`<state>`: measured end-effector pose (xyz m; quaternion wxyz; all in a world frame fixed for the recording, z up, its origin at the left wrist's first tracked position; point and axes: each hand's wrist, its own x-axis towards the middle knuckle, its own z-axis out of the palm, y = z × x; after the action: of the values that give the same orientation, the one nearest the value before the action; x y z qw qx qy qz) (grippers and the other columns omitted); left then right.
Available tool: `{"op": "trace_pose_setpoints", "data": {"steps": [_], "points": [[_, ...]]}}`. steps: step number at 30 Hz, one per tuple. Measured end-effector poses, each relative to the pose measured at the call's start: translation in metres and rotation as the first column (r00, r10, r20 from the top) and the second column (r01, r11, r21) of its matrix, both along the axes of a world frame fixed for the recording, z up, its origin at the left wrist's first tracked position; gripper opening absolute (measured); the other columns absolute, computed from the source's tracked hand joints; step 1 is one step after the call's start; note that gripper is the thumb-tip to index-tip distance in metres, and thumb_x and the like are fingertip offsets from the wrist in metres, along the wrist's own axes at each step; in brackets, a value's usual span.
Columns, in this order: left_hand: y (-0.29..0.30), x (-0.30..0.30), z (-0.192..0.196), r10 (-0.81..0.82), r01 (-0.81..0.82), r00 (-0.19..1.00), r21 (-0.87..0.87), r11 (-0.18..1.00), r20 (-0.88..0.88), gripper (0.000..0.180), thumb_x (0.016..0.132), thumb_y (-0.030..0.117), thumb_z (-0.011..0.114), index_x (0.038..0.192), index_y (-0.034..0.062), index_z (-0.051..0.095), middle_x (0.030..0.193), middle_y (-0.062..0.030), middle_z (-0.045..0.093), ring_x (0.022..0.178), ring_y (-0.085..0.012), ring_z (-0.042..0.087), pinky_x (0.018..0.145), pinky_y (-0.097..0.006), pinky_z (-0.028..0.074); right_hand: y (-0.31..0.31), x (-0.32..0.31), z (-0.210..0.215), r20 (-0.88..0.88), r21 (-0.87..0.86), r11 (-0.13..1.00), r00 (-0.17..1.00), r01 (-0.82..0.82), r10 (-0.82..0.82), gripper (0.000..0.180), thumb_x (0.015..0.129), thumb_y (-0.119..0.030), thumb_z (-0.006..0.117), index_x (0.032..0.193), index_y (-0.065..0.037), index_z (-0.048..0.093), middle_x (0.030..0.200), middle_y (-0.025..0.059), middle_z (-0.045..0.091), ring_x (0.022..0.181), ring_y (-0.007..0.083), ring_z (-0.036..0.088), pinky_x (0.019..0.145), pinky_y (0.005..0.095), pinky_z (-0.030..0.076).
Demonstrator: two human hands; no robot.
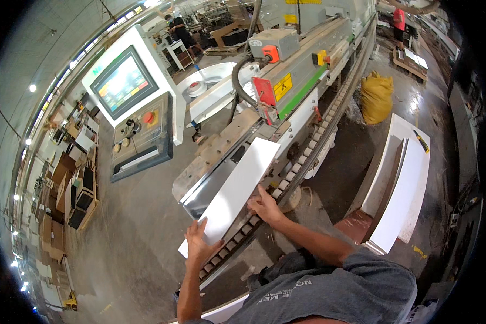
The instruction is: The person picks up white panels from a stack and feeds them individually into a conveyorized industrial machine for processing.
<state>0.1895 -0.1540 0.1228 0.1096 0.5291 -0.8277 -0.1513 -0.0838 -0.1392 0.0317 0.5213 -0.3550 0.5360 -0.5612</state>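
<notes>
A long narrow white panel (235, 197) slants across the infeed end of a machine, its far end close to a red guard flap (263, 90). My left hand (201, 243) grips the panel's near end, thumb and fingers spread across its width. Along the panel's right edge, my right hand (265, 208) holds on with its index finger stretched forward and the other fingers curled. Under and beside the panel lie a shiny metal guide plate (202, 201) and a track of white rollers (290, 176).
A control console (140, 105) with a lit screen and red button stands left. At right, white panels (397, 191) are stacked, with a yellow-and-black utility knife (421, 141) on top. Beyond sits a yellow sack (377, 98). Other people (181, 35) stand far off.
</notes>
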Motion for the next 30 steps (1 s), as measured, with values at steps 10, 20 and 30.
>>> {"op": "trace_pose_setpoints", "data": {"steps": [10, 20, 30], "points": [[-0.099, 0.039, -0.074, -0.125, 0.099, 0.977, -0.152, 0.983, -0.172, 0.082, 0.061, 0.037, 0.091, 0.131, 0.0024, 0.066, 0.148, -0.0294, 0.047, 0.139, -0.0459, 0.042, 0.116, -0.053, 0.033, -0.052, 0.015, 0.014, -0.307, -0.014, 0.988, 0.941, -0.155, 0.143, 0.075, 0.099, -0.023, 0.062, 0.154, 0.006, 0.021, 0.117, 0.0242, 0.066, 0.092, 0.0285, 0.07, 0.068, 0.0355, 0.061], [-0.135, 0.034, -0.102, -0.203, 0.094, 0.898, -0.279, 0.956, -0.391, 0.05, 0.079, 0.019, 0.083, 0.117, -0.0091, 0.069, 0.142, -0.0295, 0.053, 0.134, -0.0428, 0.049, 0.111, -0.046, 0.04, -0.088, 0.022, -0.026, -0.596, -0.039, 0.999, 0.803, 0.002, -0.025, 0.05, 0.096, -0.023, 0.064, 0.132, 0.009, 0.048, 0.102, 0.0221, 0.071, 0.092, 0.0314, 0.071, 0.083, 0.0412, 0.058], [-0.132, 0.035, -0.106, -0.208, 0.088, 0.92, -0.343, 0.935, -0.333, 0.049, 0.083, 0.022, 0.078, 0.117, -0.0112, 0.067, 0.136, -0.0297, 0.058, 0.131, -0.0465, 0.051, 0.112, -0.051, 0.038, -0.075, 0.046, -0.008, -0.492, -0.028, 0.998, 0.87, -0.059, 0.038, 0.082, 0.094, -0.026, 0.064, 0.155, 0.008, 0.02, 0.123, 0.0282, 0.063, 0.108, 0.0378, 0.067, 0.094, 0.0416, 0.055]]}}
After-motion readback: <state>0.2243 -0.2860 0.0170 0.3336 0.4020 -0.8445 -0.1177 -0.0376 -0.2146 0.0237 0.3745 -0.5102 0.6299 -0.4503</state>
